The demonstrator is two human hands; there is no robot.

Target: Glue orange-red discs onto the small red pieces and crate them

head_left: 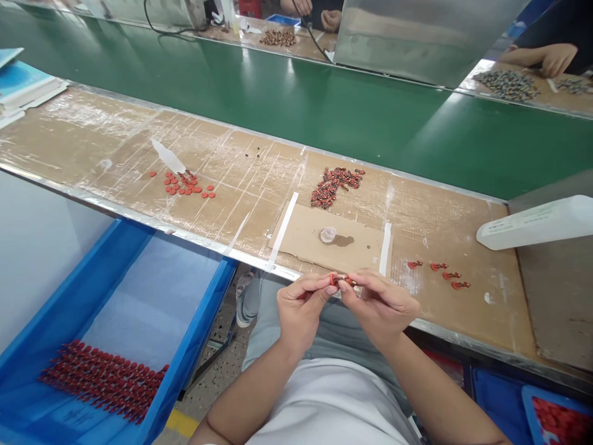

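At the table's near edge, both hands meet over my lap. My left hand is closed, pinching a small red disc. Fingertips of my right hand grip a small dark-and-red figure-like piece against that disc; fingers partly cover both. Just beyond lies a cardboard sheet bearing a small clear round cup beside a brown wet-looking spot. Behind it sits a pile of similar dark-and-red pieces. To the right, several pieces with red disc bases lie on the table.
Loose red discs lie left, by a white nozzle-shaped bottle. A large white bottle juts in at right. A blue bin holds rows of red-based pieces. Beyond runs a green conveyor belt; co-workers' hands show across it.
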